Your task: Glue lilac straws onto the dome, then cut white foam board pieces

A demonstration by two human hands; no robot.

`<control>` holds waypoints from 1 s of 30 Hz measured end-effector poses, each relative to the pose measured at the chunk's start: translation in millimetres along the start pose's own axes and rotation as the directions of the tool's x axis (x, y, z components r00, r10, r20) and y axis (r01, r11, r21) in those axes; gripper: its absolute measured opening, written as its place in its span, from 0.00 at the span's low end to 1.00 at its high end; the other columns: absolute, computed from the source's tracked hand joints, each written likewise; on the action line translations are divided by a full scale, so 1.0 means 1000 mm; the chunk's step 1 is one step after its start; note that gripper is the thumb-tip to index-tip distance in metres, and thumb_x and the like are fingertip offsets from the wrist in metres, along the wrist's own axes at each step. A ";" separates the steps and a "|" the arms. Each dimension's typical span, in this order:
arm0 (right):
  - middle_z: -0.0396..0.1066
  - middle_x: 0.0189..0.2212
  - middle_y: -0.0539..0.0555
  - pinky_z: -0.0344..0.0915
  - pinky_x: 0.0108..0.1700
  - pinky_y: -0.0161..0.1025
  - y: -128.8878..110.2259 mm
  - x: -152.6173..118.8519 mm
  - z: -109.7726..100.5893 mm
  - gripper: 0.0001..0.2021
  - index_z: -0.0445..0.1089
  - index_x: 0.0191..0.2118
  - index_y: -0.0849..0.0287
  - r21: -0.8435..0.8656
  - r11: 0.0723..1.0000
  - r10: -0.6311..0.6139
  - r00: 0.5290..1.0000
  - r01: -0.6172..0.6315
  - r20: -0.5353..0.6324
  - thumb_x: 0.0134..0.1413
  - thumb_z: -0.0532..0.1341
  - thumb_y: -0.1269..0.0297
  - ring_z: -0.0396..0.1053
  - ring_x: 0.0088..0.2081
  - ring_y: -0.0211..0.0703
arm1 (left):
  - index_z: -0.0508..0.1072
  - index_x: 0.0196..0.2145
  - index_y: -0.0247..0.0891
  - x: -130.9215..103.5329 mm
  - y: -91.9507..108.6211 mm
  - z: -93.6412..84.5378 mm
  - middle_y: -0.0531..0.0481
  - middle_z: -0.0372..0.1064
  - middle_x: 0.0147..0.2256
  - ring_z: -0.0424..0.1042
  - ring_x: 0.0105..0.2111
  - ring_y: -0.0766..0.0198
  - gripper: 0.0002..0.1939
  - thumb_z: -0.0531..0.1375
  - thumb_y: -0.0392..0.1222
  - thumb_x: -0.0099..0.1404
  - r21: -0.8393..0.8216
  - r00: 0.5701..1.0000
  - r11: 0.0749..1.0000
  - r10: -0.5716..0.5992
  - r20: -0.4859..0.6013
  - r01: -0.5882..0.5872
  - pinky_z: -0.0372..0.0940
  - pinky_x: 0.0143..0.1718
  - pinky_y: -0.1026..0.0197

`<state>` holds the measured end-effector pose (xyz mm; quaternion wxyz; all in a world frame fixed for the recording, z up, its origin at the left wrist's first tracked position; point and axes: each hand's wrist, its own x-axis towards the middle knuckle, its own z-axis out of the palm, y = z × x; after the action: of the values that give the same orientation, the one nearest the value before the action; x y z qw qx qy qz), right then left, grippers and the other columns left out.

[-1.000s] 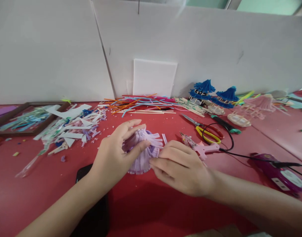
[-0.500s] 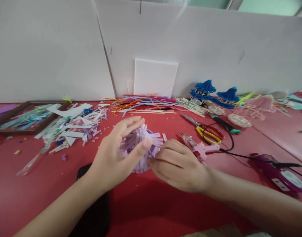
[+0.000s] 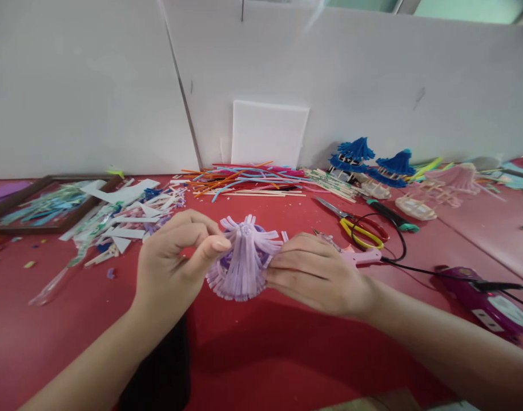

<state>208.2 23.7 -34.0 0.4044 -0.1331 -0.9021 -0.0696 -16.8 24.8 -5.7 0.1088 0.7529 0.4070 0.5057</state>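
Note:
A small lilac craft roof [image 3: 244,260], built of fuzzy strips like pipe cleaners, is held up in front of me. Its strips fan down and outward from a gathered top, and darker purple shows beneath the upper layer. My right hand [image 3: 317,277] is closed around the right edge, fingers wrapped so that part of the rim is hidden. On the other side, my left hand [image 3: 176,265] has its fingers curled and thumb against the index finger, pinching at the end of an upper-left strip. A pink glue gun [image 3: 364,256] lies just behind my right hand, partly covered by it.
Yellow-and-red-handled scissors [image 3: 359,233] and a purple power strip [image 3: 484,299] with black cables lie to the right. Blue roofed models [image 3: 355,151] stand behind. Colored pipe cleaners [image 3: 248,180] line the back, paper scraps [image 3: 128,220] the left. A black phone-like object [image 3: 163,371] is below my left hand.
My left hand has drawn left from in front of the lilac roof and its fingers have closed in, exposing the roof's front. My right hand stays on the right edge.

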 end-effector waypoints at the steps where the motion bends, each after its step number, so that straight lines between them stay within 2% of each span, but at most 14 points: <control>1: 0.76 0.33 0.55 0.70 0.40 0.40 -0.001 0.000 0.000 0.05 0.73 0.37 0.66 0.017 1.000 0.005 1.000 -0.004 -0.004 0.57 0.60 0.76 0.69 0.38 0.42 | 0.68 0.25 0.42 -0.001 0.001 0.002 0.53 0.70 0.32 0.71 0.35 0.61 0.13 0.59 0.49 0.64 0.033 1.000 0.999 0.011 0.022 -0.011 0.65 0.39 0.57; 2: 0.76 0.32 0.55 0.69 0.40 0.40 -0.001 0.001 0.000 0.06 0.73 0.37 0.65 0.033 0.999 0.019 1.000 -0.019 -0.001 0.58 0.59 0.76 0.69 0.38 0.42 | 0.71 0.32 0.43 -0.002 0.002 0.004 0.51 0.71 0.37 0.71 0.40 0.58 0.10 0.60 0.51 0.62 0.082 0.999 0.996 0.013 0.045 -0.017 0.65 0.43 0.55; 4: 0.76 0.32 0.54 0.68 0.41 0.41 -0.004 0.003 0.001 0.06 0.73 0.35 0.64 0.059 0.995 0.076 0.997 -0.076 0.016 0.59 0.58 0.76 0.68 0.37 0.40 | 0.68 0.47 0.42 -0.004 0.003 0.009 0.46 0.69 0.48 0.68 0.49 0.53 0.20 0.61 0.53 0.60 0.173 0.993 0.985 -0.025 0.116 0.004 0.64 0.49 0.50; 6: 0.75 0.32 0.54 0.67 0.41 0.41 -0.007 0.005 0.001 0.05 0.73 0.33 0.63 0.088 0.985 0.148 0.989 -0.150 0.021 0.58 0.60 0.75 0.67 0.36 0.40 | 0.64 0.53 0.43 -0.007 0.003 0.013 0.45 0.67 0.53 0.67 0.52 0.51 0.25 0.62 0.52 0.60 0.194 0.979 0.980 -0.077 0.187 0.040 0.64 0.50 0.47; 8: 0.74 0.32 0.55 0.66 0.40 0.42 -0.011 0.006 0.002 0.03 0.73 0.33 0.63 0.129 0.967 0.219 0.976 -0.218 0.010 0.56 0.62 0.73 0.66 0.35 0.40 | 0.64 0.52 0.44 -0.010 0.002 0.015 0.45 0.67 0.53 0.68 0.52 0.51 0.24 0.62 0.51 0.60 0.168 0.971 0.983 -0.104 0.215 0.068 0.65 0.51 0.47; 12: 0.72 0.30 0.55 0.66 0.38 0.40 -0.016 0.009 0.006 0.02 0.73 0.33 0.64 0.189 0.941 0.284 0.959 -0.279 0.000 0.55 0.63 0.72 0.66 0.33 0.39 | 0.65 0.51 0.44 -0.012 0.001 0.015 0.47 0.69 0.51 0.70 0.50 0.51 0.24 0.63 0.51 0.59 0.159 0.971 0.982 -0.135 0.199 0.104 0.65 0.51 0.45; 15: 0.72 0.29 0.54 0.66 0.39 0.40 -0.018 0.009 0.009 0.04 0.73 0.32 0.65 0.143 0.956 0.257 0.966 -0.255 0.003 0.56 0.62 0.73 0.65 0.32 0.39 | 0.66 0.51 0.43 -0.011 0.002 0.015 0.46 0.70 0.50 0.70 0.49 0.51 0.24 0.62 0.53 0.60 0.177 0.970 0.979 -0.138 0.202 0.102 0.65 0.50 0.44; 21: 0.74 0.28 0.55 0.67 0.40 0.40 -0.021 0.008 0.011 0.07 0.74 0.30 0.64 -0.059 0.985 0.163 0.986 -0.161 0.027 0.56 0.60 0.75 0.68 0.34 0.42 | 0.66 0.52 0.41 -0.009 0.006 0.015 0.45 0.70 0.49 0.69 0.48 0.51 0.24 0.59 0.55 0.62 0.209 0.964 0.974 -0.134 0.229 0.086 0.66 0.48 0.43; 25: 0.74 0.33 0.55 0.68 0.43 0.41 -0.020 0.007 0.001 0.04 0.73 0.36 0.62 -0.029 0.988 0.153 0.986 -0.151 0.068 0.57 0.61 0.71 0.69 0.37 0.43 | 0.66 0.52 0.42 -0.009 0.005 0.014 0.44 0.69 0.51 0.68 0.50 0.50 0.24 0.58 0.56 0.62 0.194 0.952 0.973 -0.169 0.255 0.121 0.66 0.47 0.44; 28: 0.73 0.36 0.54 0.67 0.43 0.41 -0.012 -0.003 -0.017 0.09 0.70 0.44 0.59 -0.016 0.965 0.261 0.964 -0.260 0.043 0.56 0.62 0.70 0.69 0.38 0.42 | 0.66 0.50 0.43 -0.009 0.005 0.014 0.46 0.69 0.49 0.69 0.48 0.53 0.22 0.60 0.54 0.61 0.146 0.949 0.978 -0.185 0.253 0.152 0.68 0.44 0.50; 30: 0.73 0.36 0.54 0.67 0.43 0.42 -0.002 -0.019 -0.032 0.10 0.68 0.44 0.56 -0.136 0.899 0.422 0.907 -0.417 0.010 0.56 0.59 0.72 0.70 0.39 0.43 | 0.66 0.49 0.45 -0.009 0.005 0.013 0.48 0.68 0.49 0.70 0.47 0.56 0.21 0.61 0.53 0.61 0.114 0.952 0.979 -0.190 0.242 0.166 0.69 0.40 0.55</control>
<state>242.4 10.5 -27.1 0.3828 -0.3516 -0.8535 -0.0371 -4.3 18.5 -14.8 0.1697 0.7754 0.4790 0.3748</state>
